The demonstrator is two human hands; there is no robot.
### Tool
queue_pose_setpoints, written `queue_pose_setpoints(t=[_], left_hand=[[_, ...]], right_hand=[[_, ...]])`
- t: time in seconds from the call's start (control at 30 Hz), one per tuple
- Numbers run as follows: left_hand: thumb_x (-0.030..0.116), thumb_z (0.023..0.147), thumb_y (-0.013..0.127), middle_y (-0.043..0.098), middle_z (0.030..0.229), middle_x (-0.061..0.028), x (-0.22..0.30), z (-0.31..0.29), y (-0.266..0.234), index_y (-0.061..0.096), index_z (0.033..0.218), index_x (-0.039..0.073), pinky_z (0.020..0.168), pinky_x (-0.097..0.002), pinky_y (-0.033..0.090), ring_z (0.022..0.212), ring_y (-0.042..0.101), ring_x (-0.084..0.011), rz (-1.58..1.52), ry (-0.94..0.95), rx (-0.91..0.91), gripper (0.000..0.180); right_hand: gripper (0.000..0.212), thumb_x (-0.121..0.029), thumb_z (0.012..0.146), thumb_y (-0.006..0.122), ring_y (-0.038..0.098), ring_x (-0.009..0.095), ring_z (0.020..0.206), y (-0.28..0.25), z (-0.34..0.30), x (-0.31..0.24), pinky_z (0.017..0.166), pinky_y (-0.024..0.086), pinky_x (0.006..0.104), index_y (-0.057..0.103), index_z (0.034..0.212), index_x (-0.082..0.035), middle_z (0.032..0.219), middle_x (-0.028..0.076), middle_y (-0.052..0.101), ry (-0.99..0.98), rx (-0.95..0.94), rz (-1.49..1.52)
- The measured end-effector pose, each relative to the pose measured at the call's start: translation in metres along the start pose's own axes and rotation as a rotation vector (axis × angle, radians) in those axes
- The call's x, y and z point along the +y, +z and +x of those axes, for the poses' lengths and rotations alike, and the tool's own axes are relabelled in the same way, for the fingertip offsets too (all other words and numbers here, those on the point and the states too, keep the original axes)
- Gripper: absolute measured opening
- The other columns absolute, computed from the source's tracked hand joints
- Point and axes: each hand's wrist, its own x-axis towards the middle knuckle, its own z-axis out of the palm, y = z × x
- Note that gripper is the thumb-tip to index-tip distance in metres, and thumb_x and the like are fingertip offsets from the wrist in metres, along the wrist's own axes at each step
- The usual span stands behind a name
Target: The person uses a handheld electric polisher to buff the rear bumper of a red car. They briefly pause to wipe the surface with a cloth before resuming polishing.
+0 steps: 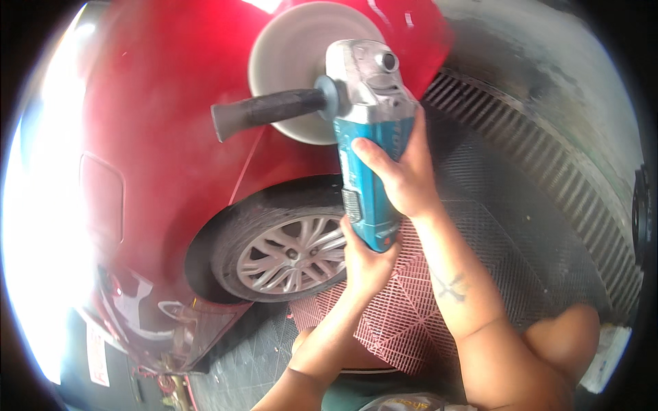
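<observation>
I hold a teal and grey power polisher (370,137) with both hands. My right hand (401,171) wraps the upper part of its teal body. My left hand (367,260) grips the lower rear end of it. Its round pale foam pad (295,48) presses flat against a red car body panel (171,109), above the wheel arch. A black side handle (264,109) sticks out to the left with no hand on it.
A black tyre with a silver alloy wheel (291,253) sits below the polisher. Red and dark plastic grid floor tiles (404,308) lie under the car. A metal drain grating (548,171) curves along the right. My knee (565,335) shows at the lower right.
</observation>
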Motion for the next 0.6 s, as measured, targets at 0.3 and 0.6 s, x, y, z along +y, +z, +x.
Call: queue_pose_setpoints(t=[0.3, 0.6], left_hand=[[0.023, 0.08, 0.085, 0.056, 0.13, -0.0254, -0.166, -0.071, -0.047, 0.022, 0.151, -0.001, 0.102, -0.0489, 0.052, 0.118, 0.063, -0.0386, 0.052, 0.046, 0.087, 0.098], [0.023, 0.08, 0.084, 0.057, 0.13, -0.0253, -0.248, -0.1, -0.108, 0.025, 0.15, -0.002, 0.101, -0.0482, 0.052, 0.117, 0.064, -0.0375, 0.211, 0.027, -0.026, 0.095]], right_hand=[[0.124, -0.042, 0.078, 0.095, 0.062, 0.045, 0.133, 0.072, -0.117, 0.056, 0.113, 0.049, 0.0508, 0.018, 0.165, 0.001, 0.149, 0.033, 0.052, -0.141, -0.201, -0.217], [0.116, -0.042, 0.076, 0.093, 0.067, 0.042, 0.118, 0.15, -0.168, 0.051, 0.088, 0.063, 0.0485, 0.026, 0.166, -0.009, 0.137, 0.026, 0.056, -0.092, -0.403, -0.332]])
